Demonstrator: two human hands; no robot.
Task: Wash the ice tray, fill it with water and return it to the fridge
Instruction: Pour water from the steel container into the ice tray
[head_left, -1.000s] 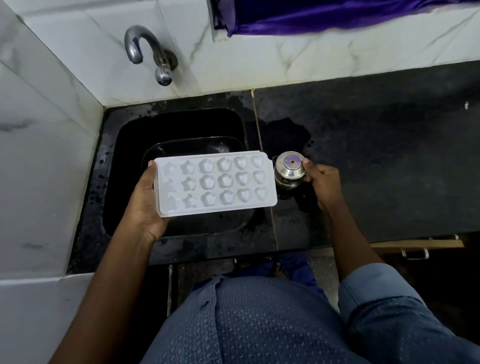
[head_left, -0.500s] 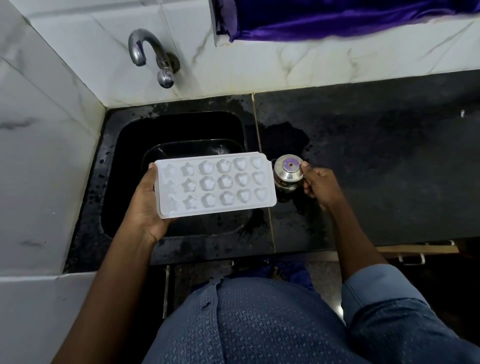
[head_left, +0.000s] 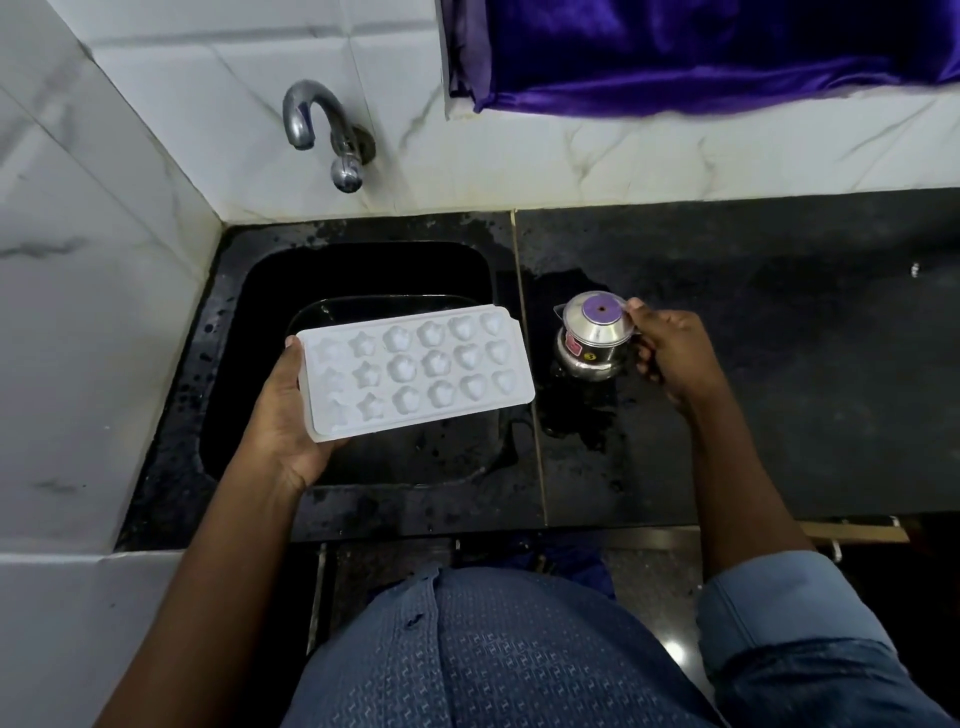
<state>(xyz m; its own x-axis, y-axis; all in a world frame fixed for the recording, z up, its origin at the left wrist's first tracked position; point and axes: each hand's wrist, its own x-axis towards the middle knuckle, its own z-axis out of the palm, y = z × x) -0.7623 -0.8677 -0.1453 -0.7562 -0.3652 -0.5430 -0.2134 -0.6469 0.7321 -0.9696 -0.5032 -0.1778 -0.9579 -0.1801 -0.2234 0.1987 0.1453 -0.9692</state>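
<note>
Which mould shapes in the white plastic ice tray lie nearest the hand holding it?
The star-shaped moulds, beside the left hand; flowers sit mid-tray, hearts farthest.

Both forearms reach forward: left hand (head_left: 283, 415) grips the ice tray (head_left: 415, 371) by its left end, right hand (head_left: 670, 353) curled against a small steel pot (head_left: 592, 338)

We see an ice tray (head_left: 415, 371) of matt white plastic, a pot (head_left: 592, 343) of polished steel, a tap (head_left: 311, 111) of dull metal, a black stone counter (head_left: 779, 364), and satiny purple cloth (head_left: 701, 47).
</note>
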